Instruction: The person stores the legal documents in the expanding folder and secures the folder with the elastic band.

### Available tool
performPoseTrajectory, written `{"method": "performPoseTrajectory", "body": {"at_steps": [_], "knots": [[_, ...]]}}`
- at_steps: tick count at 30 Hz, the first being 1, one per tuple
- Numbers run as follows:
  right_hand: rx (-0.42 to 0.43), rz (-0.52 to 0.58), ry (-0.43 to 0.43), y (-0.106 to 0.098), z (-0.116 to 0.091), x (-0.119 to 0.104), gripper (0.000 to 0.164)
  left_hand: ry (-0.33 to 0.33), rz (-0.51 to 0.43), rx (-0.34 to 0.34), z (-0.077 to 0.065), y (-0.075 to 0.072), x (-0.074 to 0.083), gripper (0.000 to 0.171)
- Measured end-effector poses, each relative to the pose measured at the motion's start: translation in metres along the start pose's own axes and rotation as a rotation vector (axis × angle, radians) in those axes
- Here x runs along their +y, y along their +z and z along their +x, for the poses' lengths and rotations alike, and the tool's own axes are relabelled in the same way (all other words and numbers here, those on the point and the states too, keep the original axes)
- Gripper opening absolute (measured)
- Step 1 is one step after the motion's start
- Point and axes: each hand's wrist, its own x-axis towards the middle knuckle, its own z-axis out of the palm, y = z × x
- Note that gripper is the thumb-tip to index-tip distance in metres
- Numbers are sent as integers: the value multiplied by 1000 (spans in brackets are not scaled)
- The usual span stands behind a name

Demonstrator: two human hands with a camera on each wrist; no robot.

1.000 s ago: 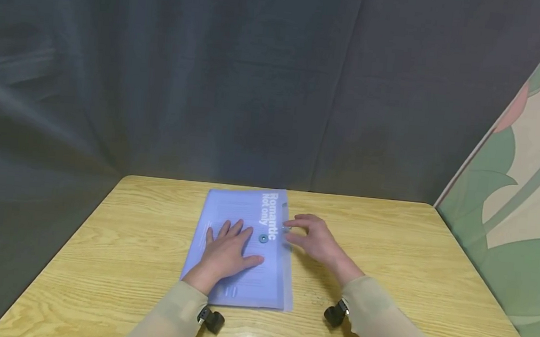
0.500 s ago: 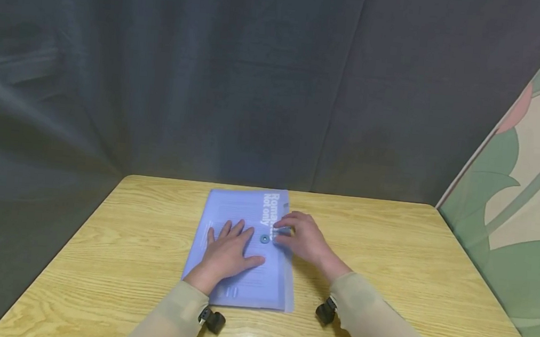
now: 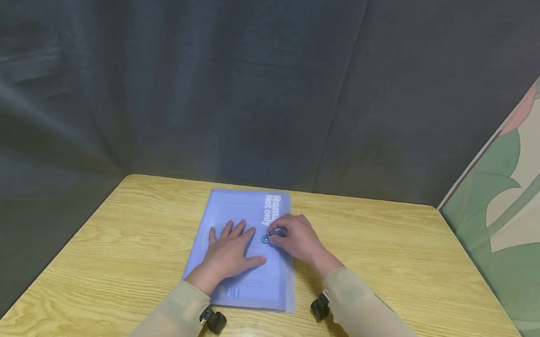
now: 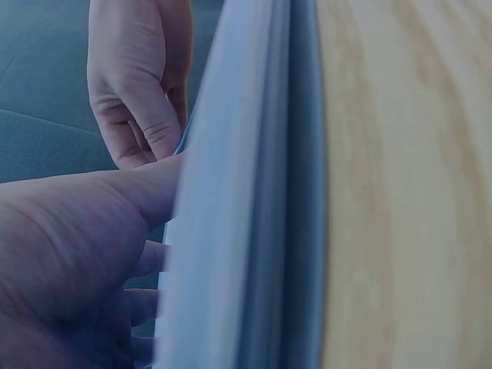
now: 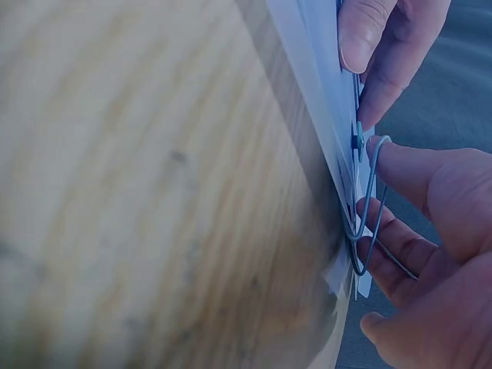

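A translucent blue document folder [image 3: 252, 290] with white lettering lies flat on the table, papers visible inside. My left hand [image 3: 227, 255] rests spread on it, fingers straight. At the round button [image 3: 265, 239] of the folder is my right hand [image 3: 298, 239], its thumb and fingers curled close to the button. The right wrist view shows a thin elastic cord [image 5: 372, 182] looped between the right thumb and fingers, just beside the button [image 5: 357, 141]. In that view, part of the left hand [image 5: 396, 46] shows above the button. Whether the cord touches the button I cannot tell.
The wood-grain table [image 3: 388, 254] extends on both sides of the folder. A dark curtain [image 3: 239, 80] hangs behind it, and a tulip-patterned panel [image 3: 536, 213] stands at the right. Each wrist wears a small black camera.
My right hand has moved left from the folder's right edge to the button, bringing the cord along. The left hand has stayed on the folder.
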Motion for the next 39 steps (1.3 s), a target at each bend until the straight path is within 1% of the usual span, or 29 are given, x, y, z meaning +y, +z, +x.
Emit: {"method": "performPoseTrajectory", "body": {"at_steps": [6,15,24,31,39], "knots": [[-46,-48,18,0,4,-2,8,5,7,4,1,1,-1,87],[-68,-123,19,1,7,-5,9,12,20,11,2,4,0,88],[-99,-166,36,3,11,-11,11,11,12,15,1,4,-1,88],[-115,-163,28,5,13,-11,12,15,7,17,0,3,-1,88],[-100,-125,15,5,12,-5,15,13,5,16,0,3,1,87]]}}
